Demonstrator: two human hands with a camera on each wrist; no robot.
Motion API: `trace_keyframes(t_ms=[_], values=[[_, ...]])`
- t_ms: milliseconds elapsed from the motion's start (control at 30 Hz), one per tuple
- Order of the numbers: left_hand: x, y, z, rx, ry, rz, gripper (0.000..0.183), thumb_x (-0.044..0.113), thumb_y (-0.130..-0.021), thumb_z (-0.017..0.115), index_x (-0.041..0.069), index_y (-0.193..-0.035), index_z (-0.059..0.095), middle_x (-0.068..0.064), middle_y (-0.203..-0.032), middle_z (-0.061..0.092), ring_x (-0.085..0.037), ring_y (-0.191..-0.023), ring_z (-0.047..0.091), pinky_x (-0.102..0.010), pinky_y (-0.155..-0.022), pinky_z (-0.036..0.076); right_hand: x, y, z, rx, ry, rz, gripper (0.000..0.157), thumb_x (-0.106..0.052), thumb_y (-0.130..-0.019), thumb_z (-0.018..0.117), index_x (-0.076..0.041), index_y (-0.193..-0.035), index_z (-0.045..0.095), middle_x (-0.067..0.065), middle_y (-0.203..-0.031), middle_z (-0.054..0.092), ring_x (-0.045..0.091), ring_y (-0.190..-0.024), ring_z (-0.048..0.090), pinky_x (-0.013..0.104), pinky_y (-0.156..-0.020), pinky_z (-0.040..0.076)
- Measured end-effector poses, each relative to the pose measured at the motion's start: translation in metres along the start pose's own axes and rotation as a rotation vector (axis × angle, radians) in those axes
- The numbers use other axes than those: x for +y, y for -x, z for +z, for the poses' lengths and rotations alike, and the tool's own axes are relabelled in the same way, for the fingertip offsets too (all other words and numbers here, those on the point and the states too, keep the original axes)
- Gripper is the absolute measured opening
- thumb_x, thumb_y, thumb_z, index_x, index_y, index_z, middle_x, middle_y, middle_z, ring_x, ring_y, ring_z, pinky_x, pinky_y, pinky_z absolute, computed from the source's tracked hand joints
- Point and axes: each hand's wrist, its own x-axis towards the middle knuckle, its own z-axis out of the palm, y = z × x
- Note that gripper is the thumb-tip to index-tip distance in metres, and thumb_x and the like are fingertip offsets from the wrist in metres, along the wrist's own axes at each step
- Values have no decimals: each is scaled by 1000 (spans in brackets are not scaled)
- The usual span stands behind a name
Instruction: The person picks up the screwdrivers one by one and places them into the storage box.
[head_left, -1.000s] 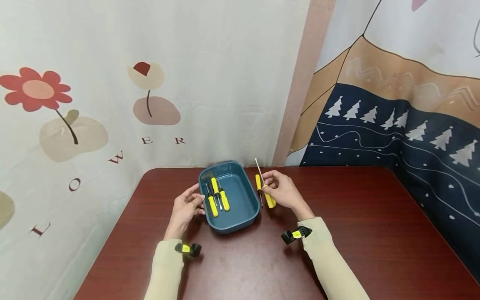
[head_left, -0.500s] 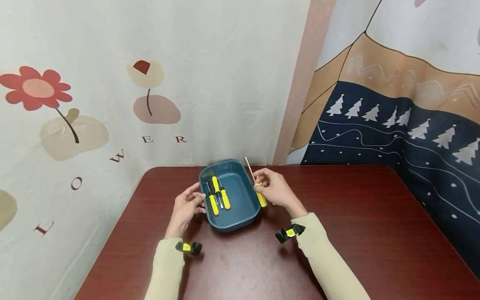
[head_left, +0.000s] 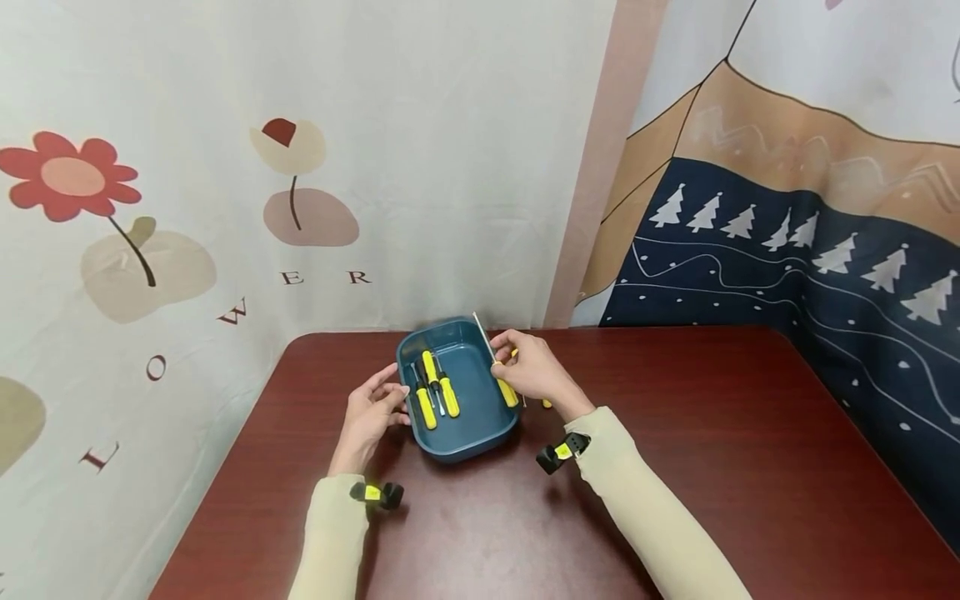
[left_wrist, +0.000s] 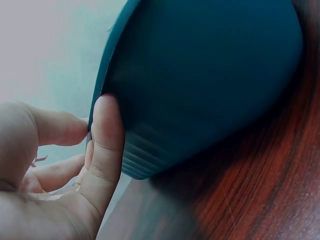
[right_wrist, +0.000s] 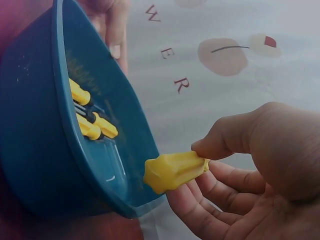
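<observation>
A dark teal tray [head_left: 501, 422] sits on the red-brown table and holds several yellow-handled screwdrivers [head_left: 447, 395]. My right hand [head_left: 525, 371] pinches another yellow-handled screwdriver [head_left: 507, 392] over the tray's right rim, its metal shaft [head_left: 481, 330] pointing up and away. In the right wrist view the yellow handle [right_wrist: 172, 170] sits between thumb and fingers just above the tray rim [right_wrist: 90, 150]. My left hand [head_left: 375, 412] rests against the tray's left wall, with the thumb [left_wrist: 102, 150] pressed on the teal side [left_wrist: 200, 85]. A further yellow handle [head_left: 547, 403] lies on the table, mostly hidden behind my right hand.
The table [head_left: 675, 433] stands in a corner between a flowered curtain [head_left: 187, 208] on the left and a tree-patterned cloth [head_left: 787, 233] on the right. Black-and-yellow cameras [head_left: 558, 454] sit on both wrists.
My right hand has carried the screwdriver leftward from the table beside the tray to over the tray's right rim. The left hand has stayed at the tray's left wall.
</observation>
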Motion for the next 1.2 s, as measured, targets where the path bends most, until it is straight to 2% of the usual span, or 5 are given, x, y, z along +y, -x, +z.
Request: trace_keyframes(t_ms=[567, 767, 1000, 1200], values=[[1, -1, -1, 9, -14, 5, 57, 8, -100, 65, 15, -154, 47, -3, -98, 62, -14, -71, 61, -26, -61, 62, -19, -19, 8, -101, 152, 19, 34, -16, -92, 70, -9, -125, 64, 5, -103, 67, 18, -85, 63, 27, -67, 56], [0, -1, 0, -2, 5, 23, 57, 7, -100, 64, 13, -154, 47, 1, -94, 63, -11, -69, 61, -25, -60, 61, -23, -23, 11, -134, 204, 0, 32, -15, -93, 69, -9, -124, 64, 5, -101, 66, 17, -83, 62, 26, -68, 54], [-1, -1, 0, 4, 7, 22, 58, 6, -100, 64, 13, -154, 46, -3, -98, 64, -12, -69, 61, -26, -59, 61, -27, -30, 16, -157, 248, 18, 33, -17, -94, 69, -9, -125, 63, 5, -100, 65, 18, -85, 61, 29, -71, 55], [-1, -2, -1, 7, 1, 17, 57, 6, -100, 64, 15, -154, 47, 2, -93, 62, -12, -69, 61, -26, -60, 61, -29, -37, 20, -169, 302, 11, 34, -18, -94, 69, -7, -126, 64, 4, -98, 64, 17, -82, 60, 27, -70, 53]])
